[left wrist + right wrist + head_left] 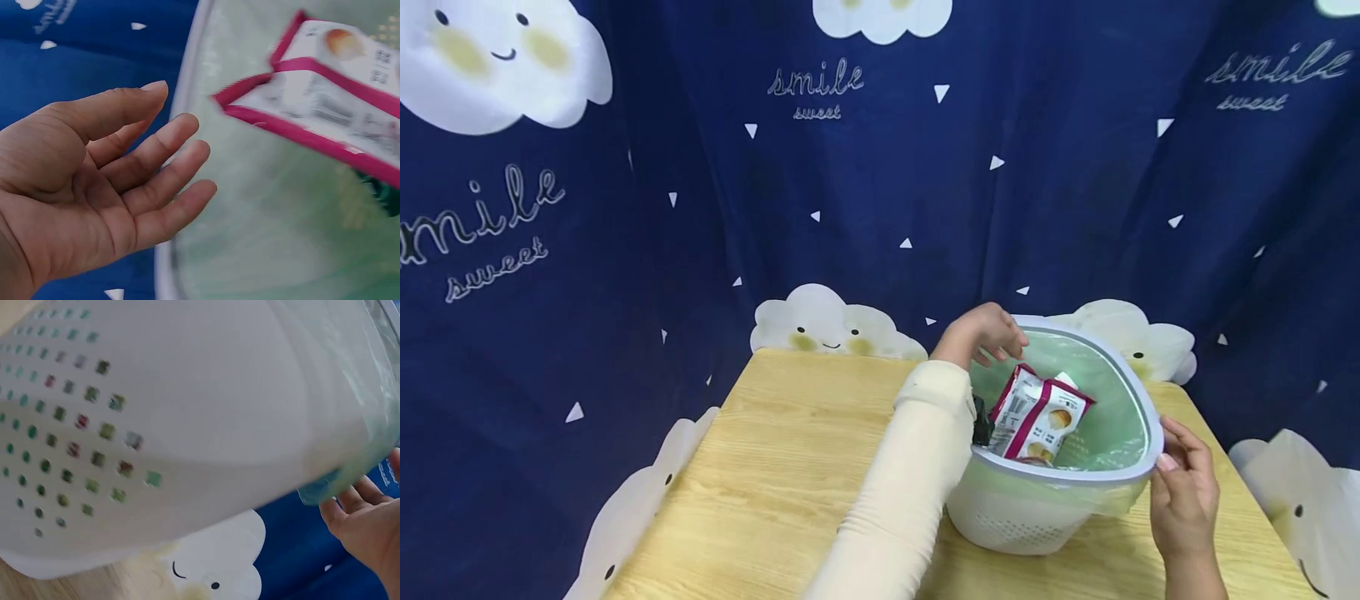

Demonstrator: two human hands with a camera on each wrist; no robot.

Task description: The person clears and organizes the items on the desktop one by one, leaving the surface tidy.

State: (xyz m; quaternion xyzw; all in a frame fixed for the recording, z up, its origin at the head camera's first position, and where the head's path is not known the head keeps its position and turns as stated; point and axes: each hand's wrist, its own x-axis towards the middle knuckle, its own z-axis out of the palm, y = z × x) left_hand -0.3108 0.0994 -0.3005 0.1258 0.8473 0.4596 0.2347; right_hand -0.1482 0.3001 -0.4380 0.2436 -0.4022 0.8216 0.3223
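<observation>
A white trash bin (1022, 521) with a perforated wall stands on the table, lined with a pale green plastic bag (1101, 371) folded over its rim. Inside lies a white and magenta snack wrapper (1047, 421), above a dark green item (381, 192) that is mostly covered. My left hand (988, 329) hovers at the bin's far left rim; its fingers are loosely bent with nothing between them (119, 181). On the right side, my right hand (1186, 483) grips the rim and bag edge between thumb and fingers. In the right wrist view, the bag's edge partly covers the right fingertips.
The wooden table (797, 442) extends left of the bin. Behind it and along the sides hangs a dark blue curtain (865, 183) with white clouds and triangles. My left sleeve (910, 475) crosses in front of the bin's left side.
</observation>
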